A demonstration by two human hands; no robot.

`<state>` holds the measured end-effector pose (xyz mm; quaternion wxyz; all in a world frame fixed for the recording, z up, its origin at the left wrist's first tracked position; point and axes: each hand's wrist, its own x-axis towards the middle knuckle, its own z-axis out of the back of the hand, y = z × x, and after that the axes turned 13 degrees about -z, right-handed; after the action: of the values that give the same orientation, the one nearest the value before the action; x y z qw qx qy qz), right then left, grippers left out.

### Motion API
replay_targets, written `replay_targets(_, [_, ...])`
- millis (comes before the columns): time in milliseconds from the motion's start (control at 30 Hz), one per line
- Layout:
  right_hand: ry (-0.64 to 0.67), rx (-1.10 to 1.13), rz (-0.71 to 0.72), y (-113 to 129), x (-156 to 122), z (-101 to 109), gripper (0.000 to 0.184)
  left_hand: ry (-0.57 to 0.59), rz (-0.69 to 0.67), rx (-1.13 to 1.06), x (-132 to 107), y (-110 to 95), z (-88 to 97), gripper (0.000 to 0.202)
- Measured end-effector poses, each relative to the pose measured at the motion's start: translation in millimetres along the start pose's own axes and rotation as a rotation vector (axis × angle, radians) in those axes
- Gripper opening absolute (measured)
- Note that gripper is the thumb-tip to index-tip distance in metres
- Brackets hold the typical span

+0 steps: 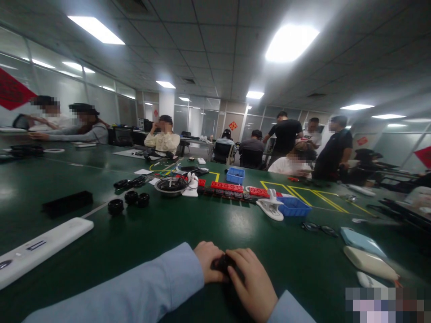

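Observation:
Close in front of me, both hands meet low over the green table (188,224). My left hand (208,260) is closed, thumb and fingers around a small black part (221,264). From the other side my right hand (252,280) curls over the same part, with its fingertips against it. Most of the part is covered by my fingers, so its exact kind cannot be made out. A dark shape or shadow lies below the right palm. Beyond my hands sit several black round pieces (116,206).
A long white device (43,251) and a black tray (67,202) lie left. Ahead are a wheel-like ring (171,186), red-and-black strips (229,187), a white clamp (272,206) and a blue bin (294,206). Glasses (319,229) and cases (362,241) lie right. Several people work beyond.

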<state>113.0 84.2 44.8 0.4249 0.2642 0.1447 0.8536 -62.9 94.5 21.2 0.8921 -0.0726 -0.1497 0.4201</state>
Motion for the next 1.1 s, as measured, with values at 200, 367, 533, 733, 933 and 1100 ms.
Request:
replay_targets(200, [0.003, 0.013, 0.016, -1.1, 0.8, -0.2, 0.028, 0.001, 0.001, 0.019, 0.6, 0.9, -1.7, 0.038])
replay_targets(367, [-0.012, 0.003, 0.024, -1.5, 0.9, 0.7, 0.026, -0.006, -0.006, 0.033, -0.3, -0.9, -0.5, 0.039])
replay_targets(533, [-0.042, -0.011, 0.044, -1.2, 1.3, 0.5, 0.025, -0.009, -0.015, 0.051, -0.2, -2.5, 2.3, 0.038])
replay_targets(733, [-0.085, -0.059, 0.080, 1.4, 0.5, 2.3, 0.024, -0.004, -0.036, 0.032, 0.7, -1.3, 0.9, 0.033])
replay_targets(933, [-0.038, -0.071, 0.019, -1.5, 1.6, -0.5, 0.028, 0.008, -0.065, -0.022, 0.9, 3.6, -2.0, 0.030])
replay_targets(1100, [-0.030, -0.085, 0.047, 2.2, 1.7, -0.3, 0.032, -0.004, -0.028, -0.017, 0.8, 1.5, -1.6, 0.025])
